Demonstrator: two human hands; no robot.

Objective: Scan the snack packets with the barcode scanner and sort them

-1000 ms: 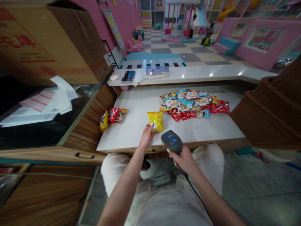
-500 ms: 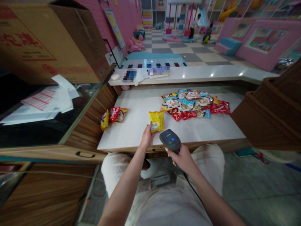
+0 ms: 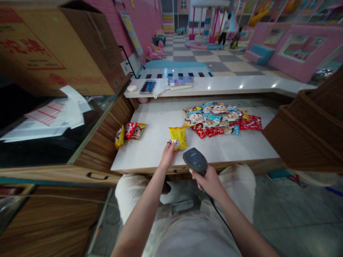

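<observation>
The left hand [image 3: 168, 155] grips the yellow packet [image 3: 180, 136] by its near left edge, over the counter [image 3: 150, 151]. The right hand [image 3: 210, 182] is closed around the scanner [image 3: 195, 159], whose head points forward-left, the packet just beyond, not touching.

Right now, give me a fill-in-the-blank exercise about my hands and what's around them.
Your left hand holds a ____ packet.
Your right hand grips a dark barcode ____.
The smaller group of packets lies at the white counter's ____ end.
The large characters on the carton are ____.

Missing words: yellow; scanner; left; red.
</observation>
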